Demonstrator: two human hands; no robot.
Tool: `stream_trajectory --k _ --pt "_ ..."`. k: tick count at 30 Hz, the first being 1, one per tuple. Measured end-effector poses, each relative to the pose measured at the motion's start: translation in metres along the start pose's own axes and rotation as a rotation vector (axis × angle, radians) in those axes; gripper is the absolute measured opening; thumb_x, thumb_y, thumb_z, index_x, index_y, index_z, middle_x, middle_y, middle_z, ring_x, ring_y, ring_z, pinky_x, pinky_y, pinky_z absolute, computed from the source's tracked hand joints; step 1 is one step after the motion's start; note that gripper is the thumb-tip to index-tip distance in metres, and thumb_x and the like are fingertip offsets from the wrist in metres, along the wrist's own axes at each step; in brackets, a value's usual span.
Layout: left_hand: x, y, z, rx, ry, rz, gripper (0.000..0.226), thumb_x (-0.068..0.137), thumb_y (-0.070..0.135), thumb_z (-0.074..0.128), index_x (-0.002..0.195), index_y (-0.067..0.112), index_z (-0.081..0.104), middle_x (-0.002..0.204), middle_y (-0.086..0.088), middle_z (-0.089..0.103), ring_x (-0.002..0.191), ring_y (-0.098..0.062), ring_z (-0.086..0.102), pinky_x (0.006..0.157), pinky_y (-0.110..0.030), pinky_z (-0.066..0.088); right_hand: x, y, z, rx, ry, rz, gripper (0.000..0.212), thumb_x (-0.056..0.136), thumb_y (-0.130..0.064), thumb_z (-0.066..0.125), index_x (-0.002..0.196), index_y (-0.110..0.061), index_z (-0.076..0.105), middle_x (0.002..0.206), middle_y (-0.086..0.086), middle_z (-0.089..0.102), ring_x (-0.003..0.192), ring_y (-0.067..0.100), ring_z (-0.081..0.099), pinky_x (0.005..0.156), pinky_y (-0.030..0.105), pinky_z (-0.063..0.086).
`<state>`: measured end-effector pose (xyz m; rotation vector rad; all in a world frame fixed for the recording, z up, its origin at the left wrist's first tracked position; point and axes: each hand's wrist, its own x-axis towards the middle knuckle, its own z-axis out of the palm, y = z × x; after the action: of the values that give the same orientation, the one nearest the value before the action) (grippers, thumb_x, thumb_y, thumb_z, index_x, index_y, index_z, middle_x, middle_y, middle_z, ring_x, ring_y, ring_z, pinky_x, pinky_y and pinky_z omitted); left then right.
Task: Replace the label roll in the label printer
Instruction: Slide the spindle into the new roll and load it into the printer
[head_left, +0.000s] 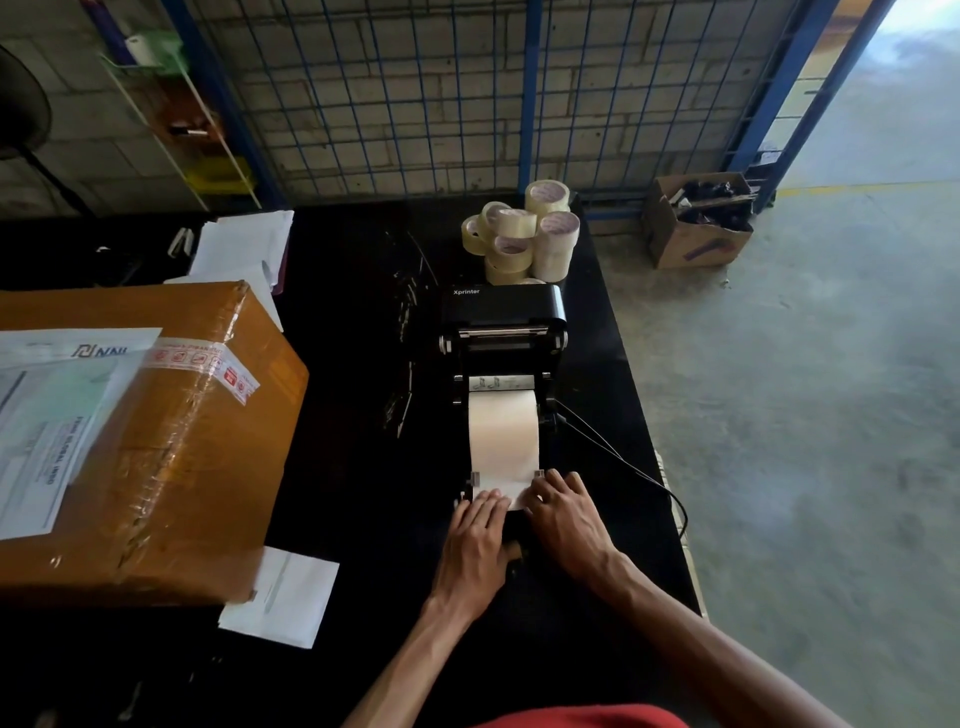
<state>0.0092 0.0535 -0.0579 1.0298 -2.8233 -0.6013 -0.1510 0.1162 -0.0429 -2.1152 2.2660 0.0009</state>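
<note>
Both hands low over the printer's near end — left hand (475, 540) flat, fingers spread on the loose paper end; right hand (563, 512) palm down, fingertips pressing the same strip, neither closed around anything. Just beyond, label roll (503, 434) seated in the open label printer (501, 332), lid tipped back, close to the tabletop (358, 364) right edge. Farther back, tape rolls (522, 234) stacked toward the far right corner — large cardboard box (156, 441) along the left side.
</note>
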Motion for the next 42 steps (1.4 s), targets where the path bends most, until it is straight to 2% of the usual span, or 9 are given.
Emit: stream_trajectory --k 7,14,19,22,25,30,34,39,42 --pt "0.005 0.002 -0.013 -0.001 0.066 -0.029 0.047 0.083 0.007 0.057 0.128 0.019 0.057 0.13 0.005 0.064 0.123 -0.01 0.054 0.11 -0.033 0.034 -0.003 0.003 0.005 -0.07 0.121 -0.086 0.029 0.082 -0.035 0.061 0.099 -0.012 0.071 0.1 0.006 0.068 0.093 0.024 0.064 0.077 0.035 0.05" --pt "-0.01 0.009 -0.013 -0.049 0.132 -0.021 0.035 0.086 0.019 0.058 0.121 0.022 0.063 0.121 0.01 0.066 0.115 -0.008 0.056 0.107 -0.029 0.035 -0.025 -0.008 0.007 -0.005 0.238 -0.04 0.019 0.087 -0.029 0.054 0.091 -0.017 0.068 0.09 0.001 0.064 0.084 0.023 0.062 0.073 0.035 0.045" --pt "-0.039 0.017 -0.009 -0.42 0.38 -0.504 0.031 0.086 0.026 0.069 0.113 0.013 0.06 0.095 0.001 0.059 0.092 -0.016 0.059 0.079 -0.028 0.046 -0.053 -0.019 0.017 0.021 0.257 -0.019 0.009 0.089 -0.025 0.062 0.092 -0.02 0.068 0.094 -0.001 0.066 0.09 0.022 0.063 0.077 0.035 0.04" --pt "-0.038 0.017 -0.006 -0.719 0.158 -0.793 0.024 0.092 0.035 0.063 0.093 0.011 0.067 0.077 -0.002 0.067 0.069 -0.019 0.067 0.064 -0.027 0.052 -0.063 -0.021 0.017 0.025 0.249 -0.04 0.01 0.089 -0.026 0.06 0.094 -0.02 0.067 0.095 -0.002 0.066 0.09 0.021 0.062 0.078 0.034 0.042" --pt "-0.038 0.011 0.001 -0.845 0.068 -0.797 0.028 0.093 0.024 0.063 0.068 0.01 0.063 0.059 -0.002 0.066 0.046 -0.01 0.061 0.045 -0.017 0.046 -0.072 -0.023 0.014 0.06 0.253 -0.051 0.012 0.092 -0.03 0.058 0.096 -0.021 0.064 0.098 -0.002 0.064 0.091 0.021 0.059 0.078 0.036 0.038" --pt "-0.048 0.004 0.004 -0.816 0.03 -0.726 0.039 0.093 0.032 0.062 0.06 0.014 0.053 0.049 0.002 0.058 0.04 -0.008 0.057 0.043 -0.016 0.044 -0.085 -0.022 0.009 0.515 0.102 0.474 0.03 0.094 -0.054 0.053 0.097 -0.026 0.063 0.095 -0.011 0.062 0.088 0.009 0.056 0.08 0.033 0.047" --pt "-0.053 0.002 0.007 -0.764 0.041 -0.683 0.041 0.092 0.037 0.063 0.062 0.01 0.057 0.046 0.001 0.056 0.037 -0.009 0.055 0.044 -0.02 0.043 -0.075 -0.02 0.009 1.028 -0.182 0.634 0.027 0.091 -0.041 0.067 0.073 -0.021 0.073 0.063 -0.01 0.066 0.056 -0.005 0.056 0.066 0.028 0.049" --pt "-0.057 -0.005 0.01 -0.633 0.007 -0.627 0.047 0.092 0.041 0.061 0.054 0.016 0.051 0.051 0.0 0.061 0.048 -0.022 0.063 0.055 -0.036 0.052 -0.08 -0.019 0.021 0.972 -0.264 0.609 0.041 0.094 -0.041 0.064 0.056 -0.025 0.065 0.041 -0.009 0.051 0.04 0.0 0.045 0.05 0.023 0.033" --pt "-0.06 -0.014 0.002 -0.34 -0.016 -0.622 0.057 0.094 0.053 0.05 0.059 0.009 0.059 0.063 -0.01 0.07 0.067 -0.03 0.069 0.062 -0.039 0.05 -0.081 -0.006 0.015 0.791 -0.243 0.628 0.044 0.093 -0.046 0.062 0.062 -0.016 0.066 0.051 -0.001 0.058 0.047 0.008 0.051 0.052 0.032 0.039"
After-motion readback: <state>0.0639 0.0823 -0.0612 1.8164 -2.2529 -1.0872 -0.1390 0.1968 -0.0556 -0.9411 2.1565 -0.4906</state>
